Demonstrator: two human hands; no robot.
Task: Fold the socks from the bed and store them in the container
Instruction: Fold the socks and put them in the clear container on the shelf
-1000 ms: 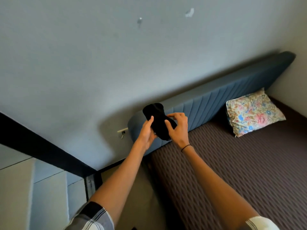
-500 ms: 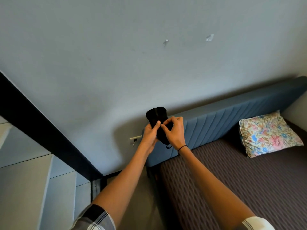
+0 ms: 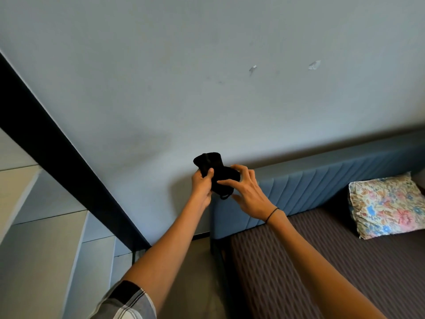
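A black sock bundle (image 3: 211,164) is held up in the air in front of the wall, above the corner of the bed (image 3: 322,268). My left hand (image 3: 202,187) grips its left side with the thumb pressed on the fabric. My right hand (image 3: 248,192) touches the bundle's right side, fingers spread and curled around it. A small loop of the sock hangs below between my hands. No container is in view.
A blue padded headboard (image 3: 322,187) runs along the grey wall. A floral pillow (image 3: 386,206) lies on the brown bedcover at the right. A dark diagonal beam (image 3: 57,155) and pale steps fill the left.
The view has swung left and upward, so the bed sits further right. My right hand's fingers have spread out over the sock, which looks more bunched than before.
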